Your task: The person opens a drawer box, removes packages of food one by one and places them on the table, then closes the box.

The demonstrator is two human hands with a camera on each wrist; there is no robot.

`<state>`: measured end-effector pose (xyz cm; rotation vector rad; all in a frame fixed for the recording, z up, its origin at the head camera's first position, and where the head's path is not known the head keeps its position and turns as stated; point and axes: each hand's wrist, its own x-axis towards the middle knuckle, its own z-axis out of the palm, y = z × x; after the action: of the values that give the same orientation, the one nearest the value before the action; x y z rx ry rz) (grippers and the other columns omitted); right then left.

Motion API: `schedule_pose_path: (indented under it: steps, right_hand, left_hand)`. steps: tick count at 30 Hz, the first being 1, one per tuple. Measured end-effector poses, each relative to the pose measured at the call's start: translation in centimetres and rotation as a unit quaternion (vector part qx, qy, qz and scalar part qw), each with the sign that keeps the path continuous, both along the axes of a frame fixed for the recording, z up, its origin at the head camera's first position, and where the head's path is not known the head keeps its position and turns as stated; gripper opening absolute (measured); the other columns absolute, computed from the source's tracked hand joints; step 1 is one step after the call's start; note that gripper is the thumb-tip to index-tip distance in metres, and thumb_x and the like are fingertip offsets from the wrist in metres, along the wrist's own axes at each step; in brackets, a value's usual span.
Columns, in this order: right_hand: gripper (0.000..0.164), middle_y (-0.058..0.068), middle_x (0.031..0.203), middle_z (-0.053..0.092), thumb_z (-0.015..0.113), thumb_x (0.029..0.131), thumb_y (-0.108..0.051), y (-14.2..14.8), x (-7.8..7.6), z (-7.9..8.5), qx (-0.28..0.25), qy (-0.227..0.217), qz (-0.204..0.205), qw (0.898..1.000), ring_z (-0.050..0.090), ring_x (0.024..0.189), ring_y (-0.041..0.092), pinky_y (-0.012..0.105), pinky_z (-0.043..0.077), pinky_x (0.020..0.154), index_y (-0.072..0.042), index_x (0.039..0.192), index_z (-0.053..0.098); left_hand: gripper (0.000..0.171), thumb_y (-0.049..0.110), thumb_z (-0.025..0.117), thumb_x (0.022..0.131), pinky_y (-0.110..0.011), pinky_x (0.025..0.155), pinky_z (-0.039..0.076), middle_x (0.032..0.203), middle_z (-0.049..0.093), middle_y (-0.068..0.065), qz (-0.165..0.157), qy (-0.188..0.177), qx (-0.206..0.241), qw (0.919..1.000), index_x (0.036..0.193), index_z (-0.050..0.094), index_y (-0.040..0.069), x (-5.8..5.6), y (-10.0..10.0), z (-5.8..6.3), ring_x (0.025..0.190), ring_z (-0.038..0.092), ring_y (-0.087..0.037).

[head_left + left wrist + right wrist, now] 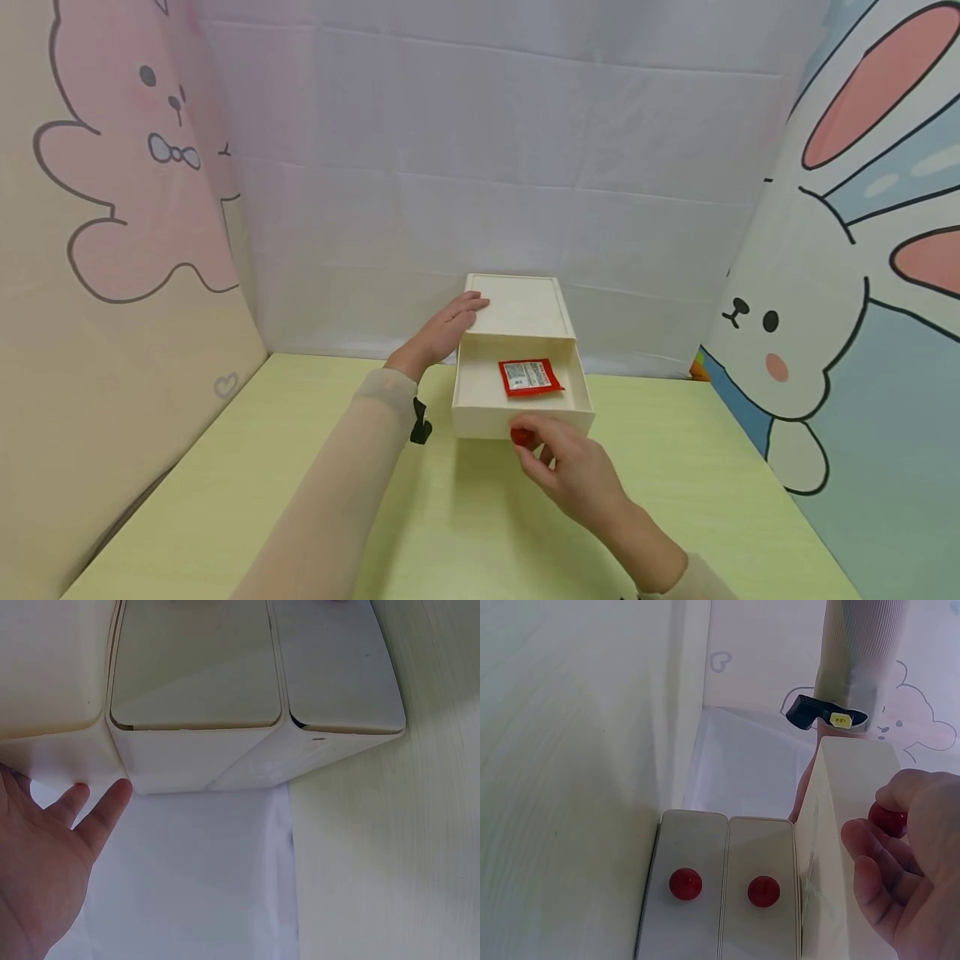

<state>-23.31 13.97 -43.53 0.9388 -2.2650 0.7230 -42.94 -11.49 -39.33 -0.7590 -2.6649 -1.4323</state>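
A white drawer cabinet [517, 305] stands at the back of the table, its top drawer [480, 423] pulled out. In that drawer lies a red packet [528, 377] with a white printed label. My right hand [573, 467] pinches the round red knob [887, 819] on the drawer's front between thumb and fingers. My left hand [444, 327] rests with extended fingers on the cabinet's top left edge; in the left wrist view the left hand [45, 855] lies against the cabinet's side. Two lower drawers with red knobs [685, 884] are closed in the right wrist view.
The cabinet stands on a pale yellow-green table [675, 467]. A white cloth [480, 167] hangs behind it. Side panels carry a pink cartoon figure [127, 167] at left and a white rabbit [795, 333] at right. A black strap [817, 712] circles the left wrist.
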Motion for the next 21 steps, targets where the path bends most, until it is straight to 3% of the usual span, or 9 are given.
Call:
schedule_pose_path:
  steps: [13, 21]
  right_hand:
    - [0.035, -0.005, 0.101, 0.076, 0.085, 0.092, -0.004, 0.23, 0.18, 0.02, 0.003, -0.001, 0.003, 1.0, 0.068, 0.079, 0.003, 0.018, 0.06, 0.067, -0.015, 0.123, 0.072]
    - [0.037, -0.01, 0.094, 0.075, 0.084, 0.094, -0.008, 0.61, 0.54, 0.5, 0.012, -0.037, 0.006, 0.999, 0.057, 0.069, -0.007, 0.012, 0.049, 0.058, -0.019, 0.127, 0.072]
  left_hand:
    - [0.056, 0.036, 0.03, 0.119, -0.057, 0.14, 0.014, 0.185, 0.02, 0.0, 0.003, -0.002, 0.002, 1.0, 0.17, 0.044, 0.018, 0.2, 0.02, 0.22, 0.174, 0.011, -0.027]
    - [0.056, 0.036, 0.03, 0.119, -0.058, 0.14, 0.014, 0.185, 0.019, -0.001, -0.003, -0.002, 0.003, 1.0, 0.17, 0.043, 0.018, 0.33, -0.02, 0.23, 0.174, 0.011, -0.028]
